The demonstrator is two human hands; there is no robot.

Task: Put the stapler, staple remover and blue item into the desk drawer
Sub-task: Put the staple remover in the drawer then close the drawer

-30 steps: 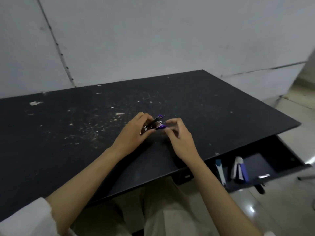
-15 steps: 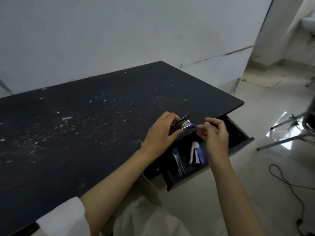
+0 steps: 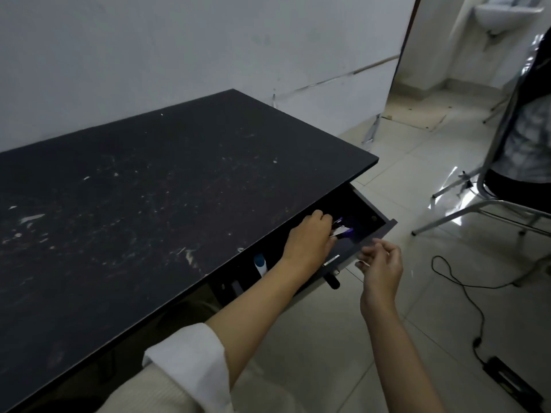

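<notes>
Two hands; left hand (image 3: 310, 239) holds one staple remover (image 3: 343, 231) inside the drawer (image 3: 384, 231).

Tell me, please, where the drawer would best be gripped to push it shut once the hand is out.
Probably by the metal handle on the drawer front, from the person's side. It faces the empty right hand, and the front panel stands well out from the desk. The left hand, holding a purple-and-silver tool, is inside, so wait.

Two hands show, the left hand (image 3: 310, 239) and the right hand (image 3: 380, 263); one desk (image 3: 149, 204); one open drawer (image 3: 384, 228). Inside lie one purple stapler (image 3: 343, 230) and one blue item (image 3: 260, 263).
</notes>
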